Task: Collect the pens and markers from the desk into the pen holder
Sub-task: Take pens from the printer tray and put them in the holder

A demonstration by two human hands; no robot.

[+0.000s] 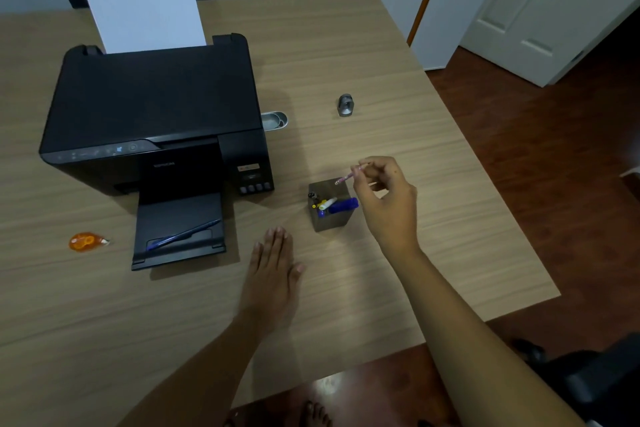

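Right hand (384, 198) was above the pen holder (330, 210), fingertips pinched on a thin pink pen (348, 177), which tilted down-left with its tip over the holder's far edge. Holder sat on the desk (346, 62), right of the printer (152, 121), and already held a blue marker (343, 205), a white pen (327, 203) and something yellow, too small to tell. Left hand (273, 263) lay flat on the desk, palm down, fingers together, holding nothing. 1 blue pen (183, 234) lay on the printer's output tray. Orange tape dispenser (86, 241) was near the left edge, a small metal object (345, 105) well behind the holder.
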